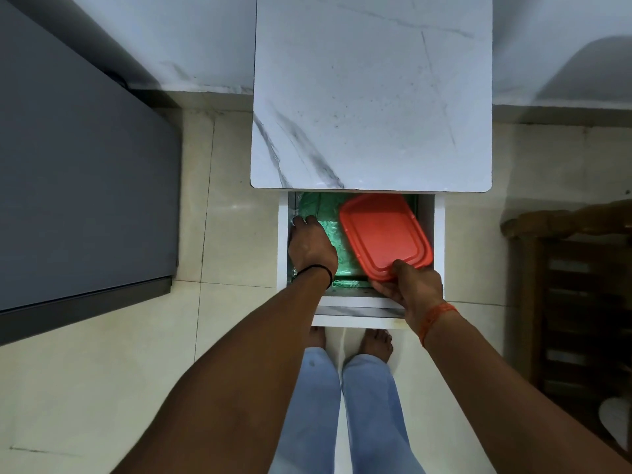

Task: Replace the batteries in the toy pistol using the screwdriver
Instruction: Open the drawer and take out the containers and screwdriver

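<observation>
1. Marble-patterned white covered the top of one small cabinet (371,97) in the head view, and below its near edge one white drawer (282,234) stood pulled out toward the person.
2. One red lidded container (383,236), a rounded rectangle, lay tilted in the right part of the drawer; its long axis ran from the far left toward the near right, and its near corner was lifted toward the person.
3. One green crinkled plastic bag (325,217) lay beneath and to the left of the container, filling the rest of the drawer floor.
4. Two hands were in the drawer. The right hand (412,285) gripped the near corner of the red container, thumb on top of the lid and fingers curled under its edge.
5. The left hand (312,246) reached into the left side of the drawer, back of the hand up, fingers bent downward against the bag beside the drawer's left wall; whether they pinched anything could not be told.
6. One black band (323,271) circled the left wrist and one orange thread (436,318) the right wrist.
7. No toy pistol, screwdriver or battery could be made out anywhere; whether they lay inside the container or under the bag could not be told.
8. Two bare feet (376,343) and two legs in light blue jeans (369,405) stood on the pale tiled floor (239,234) just before the drawer.
9. One dark grey flat surface (85,183) filled the left, and one wooden piece of furniture (574,302) stood at the right edge.
</observation>
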